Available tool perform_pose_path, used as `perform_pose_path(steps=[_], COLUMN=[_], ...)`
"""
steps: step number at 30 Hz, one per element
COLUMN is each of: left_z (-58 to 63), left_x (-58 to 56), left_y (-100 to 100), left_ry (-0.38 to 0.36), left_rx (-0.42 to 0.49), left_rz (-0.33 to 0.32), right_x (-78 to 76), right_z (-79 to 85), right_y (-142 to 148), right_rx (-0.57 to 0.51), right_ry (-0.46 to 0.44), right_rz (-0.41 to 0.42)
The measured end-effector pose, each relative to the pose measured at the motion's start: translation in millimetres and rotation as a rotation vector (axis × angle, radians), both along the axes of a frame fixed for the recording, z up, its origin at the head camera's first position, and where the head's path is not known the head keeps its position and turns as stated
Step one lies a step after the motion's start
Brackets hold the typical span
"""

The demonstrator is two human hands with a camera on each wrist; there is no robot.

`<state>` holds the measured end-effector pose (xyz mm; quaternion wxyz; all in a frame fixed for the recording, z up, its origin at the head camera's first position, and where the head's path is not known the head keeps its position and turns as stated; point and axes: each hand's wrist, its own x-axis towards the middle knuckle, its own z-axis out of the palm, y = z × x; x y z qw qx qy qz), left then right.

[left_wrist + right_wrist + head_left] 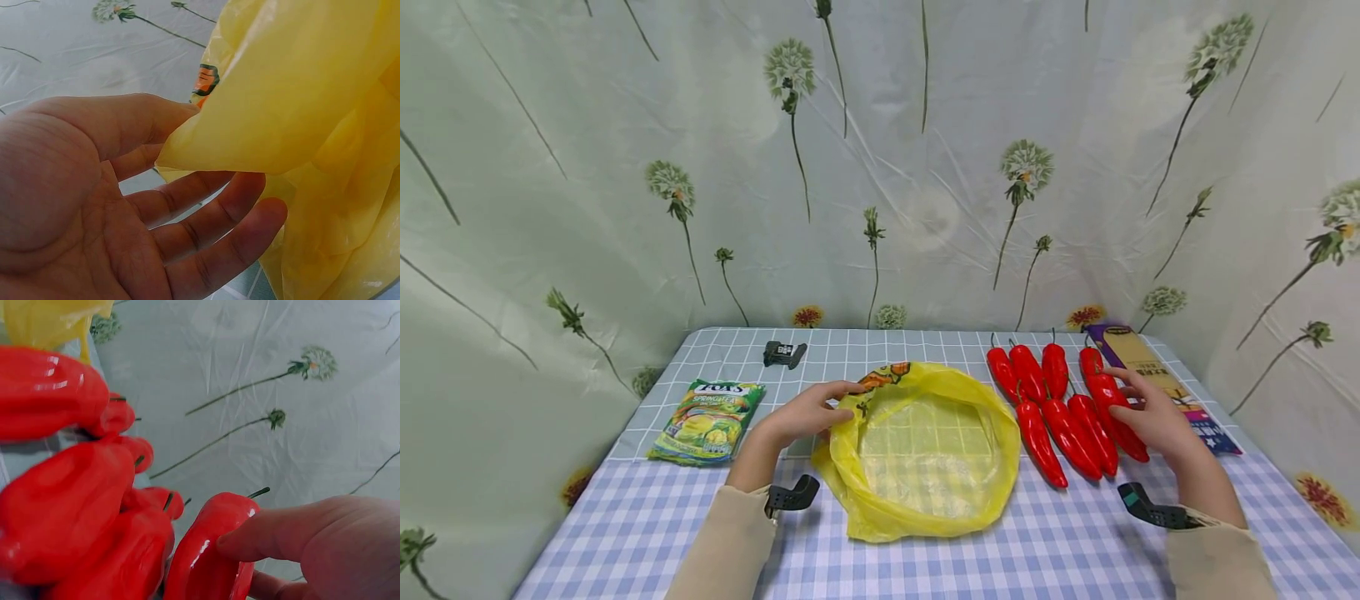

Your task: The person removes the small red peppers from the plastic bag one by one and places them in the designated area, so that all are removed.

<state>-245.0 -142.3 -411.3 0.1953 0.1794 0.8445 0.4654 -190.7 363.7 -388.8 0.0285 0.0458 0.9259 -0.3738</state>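
Note:
A yellow plastic bag [921, 525] lies on the table with its mouth spread wide. My left hand [797, 414] pinches the left part of its rim. In the left wrist view the thumb and fingers meet the folded plastic, and part of the index finger is hidden. To the right of the bag, several glossy red peppers [1036, 442] with thin dark stems lie in a loose cluster. At the cluster's right side my right hand [1161, 421] grips one red pepper [203, 556], thumb on the near face, other fingers mostly hidden behind it.
A green candy packet [707, 423] lies left of my left hand. Behind it sits a small black device [784, 354]. A purple and gold package [1135, 354] lies at the right rear edge. A flowered curtain [925, 208] hangs behind the checked tablecloth [985, 571].

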Motion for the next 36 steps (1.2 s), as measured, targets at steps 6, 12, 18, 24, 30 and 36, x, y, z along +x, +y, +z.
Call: perform_pose_path(steps=[6,12,18,24,30,36], left_z=[-0.5,0.1,0.6,0.6,-0.8,-1.4], left_x=[-0.7,-0.6,0.0,0.4,-0.3,-0.6], left_y=[-1,0,0,0,1,1], left_ry=[-0.002,0.003,-0.009,0.000,0.006,0.008], left_rx=[0.000,-0.001,-0.009,-0.011,0.001,0.003], left_rz=[-0.001,-0.003,0.011,0.006,0.000,-0.006], right_x=[-2.2,-2.4,-3.5,-4.3,-2.7,-4.9], right_z=[-6.1,-9.5,-14.5,-20.9,-21.4,-21.2], right_y=[8,12,18,19,19,17], right_rx=[0.033,0.021,0.017,0.024,0.034,0.086], right_ry=[-0.056,-0.095,-0.129,-0.155,-0.168,-0.158], right_rz=[-0.021,-0.042,-0.045,-0.025,-0.023,0.014])
